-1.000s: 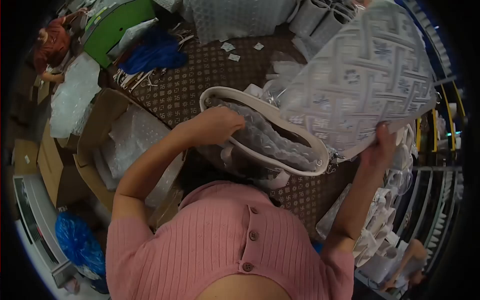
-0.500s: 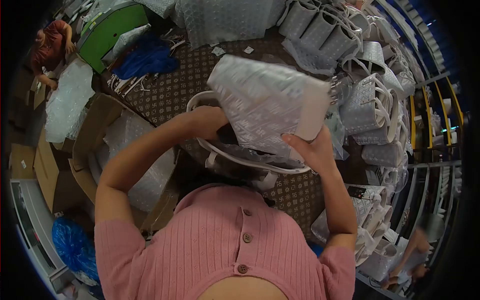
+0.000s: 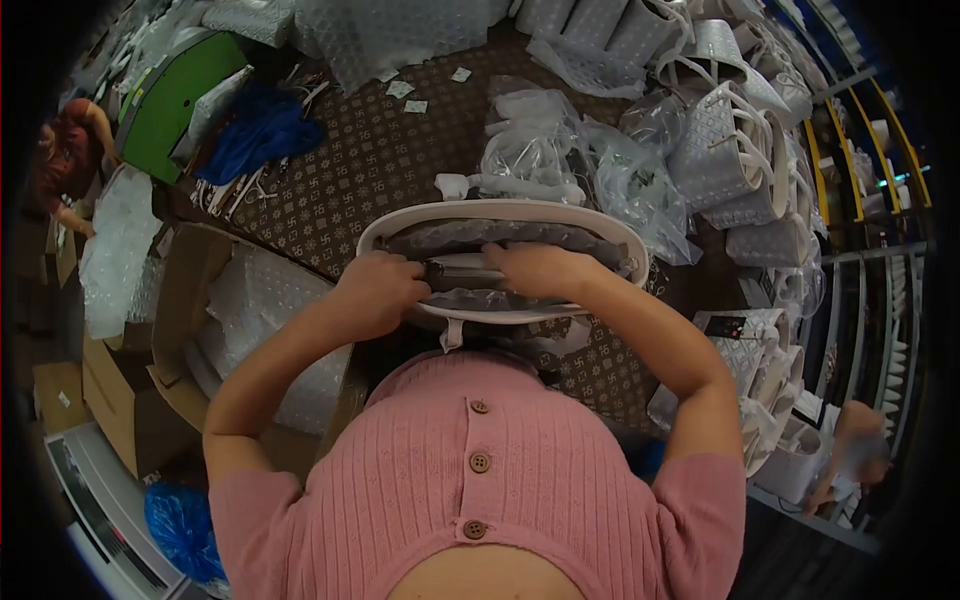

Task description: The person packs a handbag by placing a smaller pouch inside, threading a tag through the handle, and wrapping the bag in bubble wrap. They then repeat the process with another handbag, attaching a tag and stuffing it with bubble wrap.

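A handbag with a white rim (image 3: 500, 209) stands open on the brown patterned surface, its mouth facing up. Grey lining or plastic shows inside it. My left hand (image 3: 385, 290) is at the bag's left side, its fingers bent over the near rim beside a pale flat item (image 3: 468, 266) in the opening. From the right, my right hand (image 3: 540, 270) reaches into the opening, fingertips at that same item. What either hand grips is too hidden to tell. A small tab (image 3: 452, 334) hangs from the near side of the bag.
Crumpled clear plastic (image 3: 530, 140) lies beyond the bag. Pale handbags (image 3: 720, 150) crowd the right side. An open cardboard box (image 3: 185, 290) with bubble wrap is at left, near a blue cloth (image 3: 262, 135). Other people are at the far left and lower right.
The pale patterned piece held up in my right hand is no longer raised; my right hand is now inside the bag. My left hand has moved out to the near rim.
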Demonstrator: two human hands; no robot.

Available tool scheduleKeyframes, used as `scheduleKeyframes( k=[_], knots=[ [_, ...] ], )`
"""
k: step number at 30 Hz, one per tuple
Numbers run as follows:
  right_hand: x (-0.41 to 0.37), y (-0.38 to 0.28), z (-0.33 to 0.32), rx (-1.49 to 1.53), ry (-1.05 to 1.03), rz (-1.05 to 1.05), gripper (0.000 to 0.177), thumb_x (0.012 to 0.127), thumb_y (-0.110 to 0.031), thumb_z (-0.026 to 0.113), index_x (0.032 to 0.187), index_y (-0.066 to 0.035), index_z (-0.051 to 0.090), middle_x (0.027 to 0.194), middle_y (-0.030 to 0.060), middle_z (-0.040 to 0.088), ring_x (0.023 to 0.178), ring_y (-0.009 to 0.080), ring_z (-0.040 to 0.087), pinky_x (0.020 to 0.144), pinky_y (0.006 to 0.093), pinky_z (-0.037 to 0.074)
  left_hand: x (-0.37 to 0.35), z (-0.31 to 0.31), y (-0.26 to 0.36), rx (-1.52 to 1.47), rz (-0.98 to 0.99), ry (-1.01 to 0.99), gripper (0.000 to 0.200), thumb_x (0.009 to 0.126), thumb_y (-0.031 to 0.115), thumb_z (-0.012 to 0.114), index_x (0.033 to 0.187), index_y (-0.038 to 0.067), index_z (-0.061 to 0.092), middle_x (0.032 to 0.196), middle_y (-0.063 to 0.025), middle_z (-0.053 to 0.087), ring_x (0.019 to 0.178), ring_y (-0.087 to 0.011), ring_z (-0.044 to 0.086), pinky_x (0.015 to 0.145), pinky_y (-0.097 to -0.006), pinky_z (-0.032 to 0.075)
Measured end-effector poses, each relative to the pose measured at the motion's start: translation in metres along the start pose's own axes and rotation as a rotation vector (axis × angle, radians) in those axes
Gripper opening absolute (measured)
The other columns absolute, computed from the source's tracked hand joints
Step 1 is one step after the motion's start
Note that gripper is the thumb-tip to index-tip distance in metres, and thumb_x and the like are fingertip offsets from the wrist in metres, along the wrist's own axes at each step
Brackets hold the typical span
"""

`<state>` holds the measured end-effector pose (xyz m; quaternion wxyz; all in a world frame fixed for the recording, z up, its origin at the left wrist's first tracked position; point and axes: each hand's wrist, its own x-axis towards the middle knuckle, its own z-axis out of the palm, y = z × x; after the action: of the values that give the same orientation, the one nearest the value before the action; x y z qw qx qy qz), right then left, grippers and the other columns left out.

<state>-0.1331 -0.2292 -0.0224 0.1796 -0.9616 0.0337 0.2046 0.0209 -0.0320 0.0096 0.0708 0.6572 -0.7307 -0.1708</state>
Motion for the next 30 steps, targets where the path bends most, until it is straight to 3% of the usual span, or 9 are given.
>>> scheduleKeyframes(
  k=[4,6,11,14,17,19,21,25,30],
  knots=[
    [-0.061,-0.043,-0.044,0.030,0.479,-0.173,0.014,0.079,-0.013,0.053,0.085,-0.001,0.053,0.075,0.0141,0.054,0.073,0.0321,0.057,0.068,0.0416,0.047,-0.001,-0.008,0.004,-0.018,-0.009,0.183,0.020,0.059,0.006,0.066,0.079,0.006,0.061,0.094,-0.0079,0.054,0.086,-0.0257,0.055,0.072,-0.0353,0.045],
    [-0.092,-0.070,-0.046,0.348,0.235,-0.253,0.013,0.079,-0.009,0.055,0.090,-0.002,0.055,0.082,0.0132,0.052,0.081,0.0339,0.054,0.072,0.0394,0.045,-0.001,-0.006,0.004,0.000,0.060,0.346,0.019,0.060,0.003,0.064,0.077,0.007,0.058,0.109,-0.0062,0.052,0.094,-0.0235,0.054,0.073,-0.0351,0.046],
    [-0.050,-0.023,0.149,-0.192,0.537,-0.065,0.033,0.081,-0.020,0.050,0.107,-0.001,0.055,0.085,0.0232,0.056,0.079,0.0384,0.055,0.076,0.0424,0.045,0.004,-0.007,-0.005,-0.013,0.131,0.232,0.017,0.066,0.005,0.057,0.082,0.005,0.057,0.115,-0.0068,0.053,0.097,-0.0235,0.056,0.070,-0.0340,0.048],
    [-0.079,-0.041,0.086,0.476,-0.461,0.233,0.037,0.078,-0.023,0.058,0.107,0.000,0.054,0.088,0.0216,0.058,0.082,0.0367,0.057,0.075,0.0415,0.045,0.002,-0.004,-0.005,-0.036,0.111,0.177,0.018,0.066,0.005,0.057,0.084,0.005,0.057,0.112,-0.0045,0.056,0.094,-0.0220,0.057,0.070,-0.0333,0.048],
    [-0.136,-0.043,0.004,0.520,-0.603,-0.007,0.040,0.071,-0.021,0.070,0.101,0.000,0.054,0.086,0.0177,0.061,0.083,0.0314,0.059,0.070,0.0367,0.046,0.002,-0.003,-0.005,-0.037,0.100,0.209,0.019,0.063,0.003,0.059,0.081,0.007,0.057,0.108,-0.0015,0.059,0.091,-0.0204,0.059,0.069,-0.0331,0.048],
    [-0.163,-0.046,-0.081,0.732,-0.211,-0.282,0.030,0.073,-0.014,0.067,0.098,-0.002,0.054,0.077,0.0150,0.060,0.080,0.0295,0.060,0.068,0.0348,0.046,0.000,0.002,-0.003,-0.055,0.099,0.228,0.020,0.060,0.001,0.061,0.079,0.008,0.058,0.107,0.0005,0.060,0.090,-0.0194,0.059,0.068,-0.0330,0.049],
    [-0.167,-0.056,-0.138,0.891,0.078,0.177,0.025,0.074,-0.009,0.064,0.096,-0.003,0.053,0.075,0.0111,0.060,0.078,0.0261,0.061,0.066,0.0339,0.046,0.001,0.001,-0.002,-0.050,0.087,0.201,0.020,0.060,0.003,0.061,0.079,0.008,0.060,0.098,-0.0006,0.062,0.085,-0.0211,0.060,0.066,-0.0336,0.048],
    [-0.063,-0.007,-0.099,-0.367,0.267,-0.046,0.019,0.077,-0.015,0.054,0.094,-0.008,0.058,0.078,0.0078,0.060,0.073,0.0190,0.061,0.063,0.0344,0.049,-0.003,-0.005,0.005,-0.061,0.025,0.155,0.017,0.064,0.004,0.057,0.080,0.008,0.060,0.085,-0.0032,0.059,0.080,-0.0231,0.059,0.063,-0.0359,0.047],
    [0.002,-0.030,-0.038,-0.697,-0.027,-0.228,0.014,0.071,-0.017,0.055,0.069,-0.006,0.063,0.081,0.0146,0.061,0.078,0.0303,0.061,0.065,0.0395,0.048,-0.007,0.011,0.002,-0.024,0.102,0.242,0.010,0.065,0.007,0.057,0.074,0.010,0.060,0.078,-0.0034,0.058,0.073,-0.0231,0.060,0.061,-0.0346,0.047]
  ],
)
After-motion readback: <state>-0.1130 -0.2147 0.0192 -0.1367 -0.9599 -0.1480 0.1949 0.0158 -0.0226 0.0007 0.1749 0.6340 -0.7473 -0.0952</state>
